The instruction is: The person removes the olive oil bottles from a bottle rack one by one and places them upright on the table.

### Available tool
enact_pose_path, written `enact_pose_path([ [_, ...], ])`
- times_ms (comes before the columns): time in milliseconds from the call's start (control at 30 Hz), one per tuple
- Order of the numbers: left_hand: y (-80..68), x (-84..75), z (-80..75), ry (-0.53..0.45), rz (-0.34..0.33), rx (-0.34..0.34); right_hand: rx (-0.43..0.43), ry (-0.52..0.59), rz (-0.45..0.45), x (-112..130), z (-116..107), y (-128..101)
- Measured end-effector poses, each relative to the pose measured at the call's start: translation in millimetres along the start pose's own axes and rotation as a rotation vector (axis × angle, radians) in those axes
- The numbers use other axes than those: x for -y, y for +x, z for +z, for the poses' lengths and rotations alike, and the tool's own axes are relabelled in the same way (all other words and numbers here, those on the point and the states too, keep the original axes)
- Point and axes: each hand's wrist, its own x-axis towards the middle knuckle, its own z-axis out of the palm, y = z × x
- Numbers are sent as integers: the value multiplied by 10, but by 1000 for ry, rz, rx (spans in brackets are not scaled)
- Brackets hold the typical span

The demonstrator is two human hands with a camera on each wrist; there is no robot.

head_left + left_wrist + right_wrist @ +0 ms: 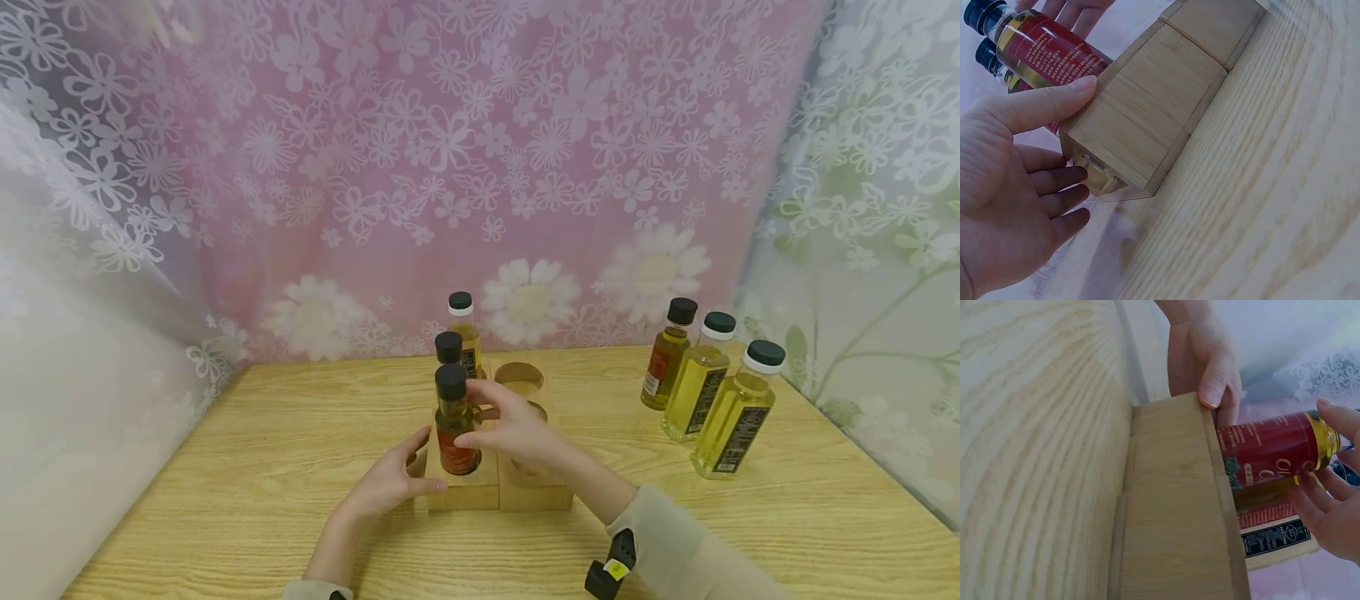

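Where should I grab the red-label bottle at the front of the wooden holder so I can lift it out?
Grip the red-label bottle around its neck, just under the black cap, coming from above. It stands upright with its base sunk in the wooden holder, and another bottle stands close behind, so the top is probably the freest part.

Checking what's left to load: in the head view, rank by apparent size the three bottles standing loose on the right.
1. White-capped bottle nearest the camera, largest.
2. Middle white-capped bottle, though likely the same size, only farther off.
3. Black-capped amber bottle, smallest and farthest.
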Motion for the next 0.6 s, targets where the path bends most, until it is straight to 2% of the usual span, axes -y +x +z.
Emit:
enact_pose_path([
  [267, 7, 8, 2, 8, 4, -8, -44, 72, -9, 1, 103, -2],
  [600, -5, -12, -3, 12, 8, -14, -143, -46, -49, 28, 194, 3],
])
